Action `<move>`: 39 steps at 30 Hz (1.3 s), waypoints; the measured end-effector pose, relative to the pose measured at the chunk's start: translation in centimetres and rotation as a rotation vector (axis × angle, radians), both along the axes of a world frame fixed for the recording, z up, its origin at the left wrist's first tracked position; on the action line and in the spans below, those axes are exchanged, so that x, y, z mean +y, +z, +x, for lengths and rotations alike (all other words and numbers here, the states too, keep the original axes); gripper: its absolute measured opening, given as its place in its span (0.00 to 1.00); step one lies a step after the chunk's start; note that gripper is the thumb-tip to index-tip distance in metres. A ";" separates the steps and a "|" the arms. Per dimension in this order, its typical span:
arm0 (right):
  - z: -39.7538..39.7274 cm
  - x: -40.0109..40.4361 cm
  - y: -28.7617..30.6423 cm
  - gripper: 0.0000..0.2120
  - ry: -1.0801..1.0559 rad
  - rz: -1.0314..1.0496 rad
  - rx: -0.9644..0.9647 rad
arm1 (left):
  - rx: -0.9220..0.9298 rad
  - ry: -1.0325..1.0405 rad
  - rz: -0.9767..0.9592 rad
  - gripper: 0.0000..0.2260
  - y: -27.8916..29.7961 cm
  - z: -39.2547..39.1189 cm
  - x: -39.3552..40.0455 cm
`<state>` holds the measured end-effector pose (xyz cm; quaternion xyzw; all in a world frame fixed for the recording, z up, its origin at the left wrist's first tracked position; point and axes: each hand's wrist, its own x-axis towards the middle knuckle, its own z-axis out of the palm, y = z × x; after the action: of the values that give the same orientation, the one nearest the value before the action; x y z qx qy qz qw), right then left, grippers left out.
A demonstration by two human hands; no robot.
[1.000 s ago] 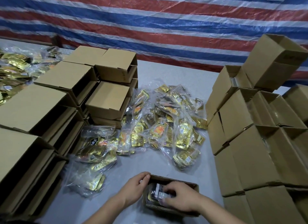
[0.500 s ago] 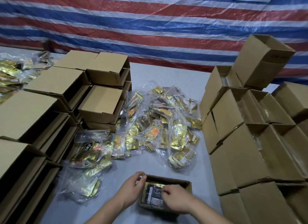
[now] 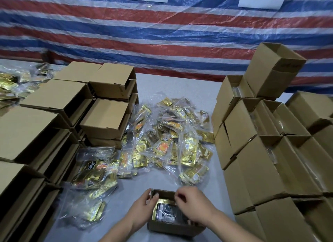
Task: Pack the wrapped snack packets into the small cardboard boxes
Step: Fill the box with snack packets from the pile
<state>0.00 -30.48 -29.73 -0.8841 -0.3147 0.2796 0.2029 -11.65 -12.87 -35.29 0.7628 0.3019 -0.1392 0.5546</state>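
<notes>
Moved since half a second ago: your right hand (image 3: 191, 204) has lifted off the packet and now hovers over the far right of the open box (image 3: 171, 225), fingers curled and apparently holding nothing; your left hand (image 3: 144, 208) stays on the box's left wall, thumb and fingers curled over the rim.

Item, task's thing: one wrapped snack packet (image 3: 164, 210), gold foil edge with a dark label, lying flat inside the box at the near edge of the bench (image 3: 173, 86).

Handling, as judged: light, soft, crinkly; the clear outer film looks slippery. You would do best to pinch a packet by its sealed edge or press it flat with straight fingers. The box is thin card, stiff enough to steady by a wall, easy to crush if you squeeze.

Counts:
- Box in work: one.
- Loose packet heap (image 3: 167, 139), mid-bench: too many and too overlapped to count, some bundled in clear bags.
- Second heap (image 3: 12, 83), far left: uncounted.
- Box stacks, left (image 3: 54, 101): roughly a dozen showing, lying on their sides.
- Box stacks, right (image 3: 261, 151): about a dozen, several open-topped with film showing inside.
</notes>
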 end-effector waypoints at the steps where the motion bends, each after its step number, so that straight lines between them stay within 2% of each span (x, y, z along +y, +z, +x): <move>1: 0.6 -0.2 0.1 0.10 0.016 0.022 -0.076 | -0.009 -0.029 -0.020 0.17 0.1 -0.3 -0.1; 3: 1.9 -0.5 0.0 0.23 0.111 -0.076 -0.141 | -0.025 -0.103 -0.010 0.22 0.1 -0.8 -0.5; 4: 2.2 -0.4 -0.1 0.26 0.153 -0.175 -0.121 | -0.023 -0.119 0.005 0.24 0.1 -1.0 -0.7; 5: 2.4 -0.2 -0.2 0.25 0.196 -0.263 -0.093 | -0.004 -0.109 0.008 0.26 0.0 -1.0 -0.9; 7: 2.1 0.2 -0.6 0.17 0.268 -0.367 -0.076 | 0.052 -0.043 0.013 0.25 0.3 -0.8 -1.4; 9: 1.8 0.3 -0.8 0.11 0.259 -0.386 -0.099 | 0.094 0.004 0.066 0.21 1.0 -0.5 -1.8; 12: 1.9 0.2 -0.2 0.10 0.238 -0.388 -0.114 | 0.123 0.003 0.070 0.21 2.7 0.3 -1.5; 15: 2.5 0.2 2.3 0.11 0.213 -0.330 -0.111 | 0.051 -0.028 0.073 0.16 5.8 1.8 0.2; 18: 3.9 0.0 7.2 0.11 0.109 -0.188 -0.192 | -0.117 0.067 0.090 0.08 10.0 5.1 1.4; 19: 4.6 -0.1 9.1 0.10 0.070 -0.140 -0.237 | -0.195 0.123 0.075 0.10 11.7 6.5 1.5; 22: 7.3 -1.1 14.9 0.07 -0.066 -0.020 -0.345 | -0.434 0.274 0.002 0.30 17.7 10.5 -0.1; 24: 9.5 -2.2 18.9 0.12 -0.190 0.045 -0.400 | -0.528 0.310 -0.043 0.42 21.5 12.7 -2.3; 26: 11.8 -3.8 22.3 0.17 -0.305 0.098 -0.450 | -0.536 0.273 -0.108 0.46 24.7 14.8 -4.8; 29: 15.2 -6.3 26.5 0.19 -0.418 0.140 -0.519 | -0.472 0.155 -0.245 0.38 28.4 19.6 -8.6; 33: 19.2 -9.8 29.8 0.21 -0.547 0.017 -0.641 | -0.356 -0.025 -0.199 0.26 32.4 26.7 -12.9; 35: 21.3 -12.0 30.9 0.17 -0.596 -0.017 -0.592 | -0.318 -0.096 -0.178 0.22 34.0 29.5 -14.9; 39: 25.9 -16.1 32.4 0.07 -0.657 -0.120 -0.519 | -0.249 -0.310 -0.180 0.22 35.5 34.1 -18.4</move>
<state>25.94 -46.58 2.64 -0.9887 -0.0401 -0.0143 0.1436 22.44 -31.25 0.25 0.7587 0.0967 -0.1538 0.6256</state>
